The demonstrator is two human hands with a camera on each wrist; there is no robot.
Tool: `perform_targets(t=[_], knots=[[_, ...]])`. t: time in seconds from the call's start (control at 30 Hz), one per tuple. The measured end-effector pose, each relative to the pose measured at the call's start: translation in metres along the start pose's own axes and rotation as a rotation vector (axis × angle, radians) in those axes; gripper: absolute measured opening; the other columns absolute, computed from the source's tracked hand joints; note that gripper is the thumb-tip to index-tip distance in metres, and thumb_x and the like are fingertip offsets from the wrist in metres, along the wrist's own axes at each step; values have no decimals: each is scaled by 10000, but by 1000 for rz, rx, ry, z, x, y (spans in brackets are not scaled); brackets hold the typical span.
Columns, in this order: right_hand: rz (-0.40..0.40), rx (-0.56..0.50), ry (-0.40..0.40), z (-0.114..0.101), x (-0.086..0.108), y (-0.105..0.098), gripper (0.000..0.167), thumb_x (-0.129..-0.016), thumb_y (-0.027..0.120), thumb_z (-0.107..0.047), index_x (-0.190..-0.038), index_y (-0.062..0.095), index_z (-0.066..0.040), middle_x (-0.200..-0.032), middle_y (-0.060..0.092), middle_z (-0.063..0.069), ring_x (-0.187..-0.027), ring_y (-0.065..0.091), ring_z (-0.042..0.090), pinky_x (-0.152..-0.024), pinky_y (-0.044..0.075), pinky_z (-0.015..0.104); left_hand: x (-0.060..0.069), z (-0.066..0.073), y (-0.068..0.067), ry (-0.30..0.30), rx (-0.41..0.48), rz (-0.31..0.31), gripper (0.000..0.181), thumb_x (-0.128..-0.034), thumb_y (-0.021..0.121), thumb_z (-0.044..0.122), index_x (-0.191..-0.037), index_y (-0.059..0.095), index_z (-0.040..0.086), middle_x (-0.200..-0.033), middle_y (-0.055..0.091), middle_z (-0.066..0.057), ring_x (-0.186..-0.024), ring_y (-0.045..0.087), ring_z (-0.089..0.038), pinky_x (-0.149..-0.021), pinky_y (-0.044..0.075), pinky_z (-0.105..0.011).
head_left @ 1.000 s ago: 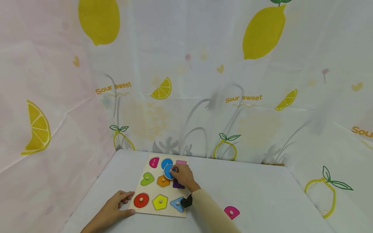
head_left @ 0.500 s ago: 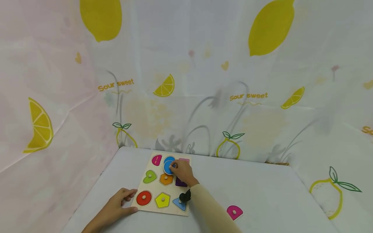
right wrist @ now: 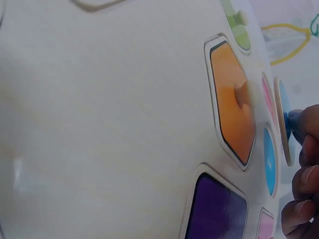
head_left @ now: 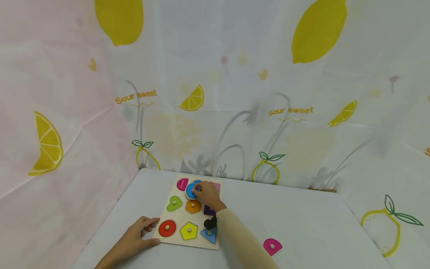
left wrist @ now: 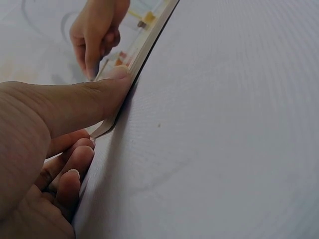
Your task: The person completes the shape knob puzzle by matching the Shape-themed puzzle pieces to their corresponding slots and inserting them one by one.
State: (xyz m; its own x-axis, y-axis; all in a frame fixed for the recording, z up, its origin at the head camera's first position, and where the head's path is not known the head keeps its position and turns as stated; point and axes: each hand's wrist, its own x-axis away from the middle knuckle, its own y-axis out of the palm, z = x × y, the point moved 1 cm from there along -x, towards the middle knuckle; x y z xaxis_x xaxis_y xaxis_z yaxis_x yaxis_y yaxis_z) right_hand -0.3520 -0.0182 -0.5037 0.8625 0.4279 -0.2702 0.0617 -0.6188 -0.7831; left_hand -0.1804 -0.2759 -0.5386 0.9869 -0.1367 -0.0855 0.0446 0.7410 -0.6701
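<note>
A wooden knobbed puzzle board lies on the table. My left hand holds its near left corner, thumb at the front edge and fingers against the left side; the thumb shows closely in the left wrist view. Above the board's far row, my right hand pinches the knob of a round blue puzzle piece. A gap parts the piece from the board in the right wrist view, beside the blue recess. Red circle, yellow pentagon, green heart and orange hexagon pieces sit in the board.
A loose pink semicircle piece lies on the white table, right of my forearm. The pink semicircle recess shows bare at the board's far left. A light blue triangle sits near right. A lemon-print cloth encloses the table.
My right hand has carried the blue piece slightly away and to the left over the blue recess, covering more of it. The whole view has shifted a little; the left hand stays at the corner.
</note>
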Motion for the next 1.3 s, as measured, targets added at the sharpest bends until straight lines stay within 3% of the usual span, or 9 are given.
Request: perform_targets(t=[0.33,0.57,0.7,1.03,1.3], knots=[[-45,33,62,-7,-9,1,139,-962,731,-206,-979,798,-86,-627,539,-47,-557,477,79,-501,405,210,-1,2,-5,16,8,0,727,-765,907,365,-1360,641,40,-1019,529,4,-926,488,-71,-781,444,-234],[-50,126,78,-3,-15,-2,104,-930,741,-193,-924,796,-105,-850,710,-13,-655,536,93,-555,474,209,-2,0,-5,19,15,-3,729,-769,904,364,-1365,638,40,-1026,532,2,-932,491,-69,-787,445,-232],[-47,154,97,3,-18,-4,106,-935,737,-193,-931,803,-110,-861,723,-14,-638,532,95,-553,467,211,-3,0,-5,35,15,0,720,-774,900,371,-1360,641,43,-1032,534,7,-932,492,-62,-784,444,-230],[-26,154,163,5,-24,-11,127,-952,750,-249,-949,808,-136,-900,734,-5,-761,615,166,-747,563,401,-1,3,-5,10,33,-2,713,-769,904,361,-1353,647,43,-1006,520,4,-918,483,-77,-778,439,-232],[-38,181,178,7,-25,-10,125,-944,760,-253,-940,793,-132,-930,720,17,-735,587,165,-662,556,344,2,3,-2,7,58,-7,716,-775,900,357,-1359,640,35,-1014,521,-1,-922,485,-70,-780,438,-232]])
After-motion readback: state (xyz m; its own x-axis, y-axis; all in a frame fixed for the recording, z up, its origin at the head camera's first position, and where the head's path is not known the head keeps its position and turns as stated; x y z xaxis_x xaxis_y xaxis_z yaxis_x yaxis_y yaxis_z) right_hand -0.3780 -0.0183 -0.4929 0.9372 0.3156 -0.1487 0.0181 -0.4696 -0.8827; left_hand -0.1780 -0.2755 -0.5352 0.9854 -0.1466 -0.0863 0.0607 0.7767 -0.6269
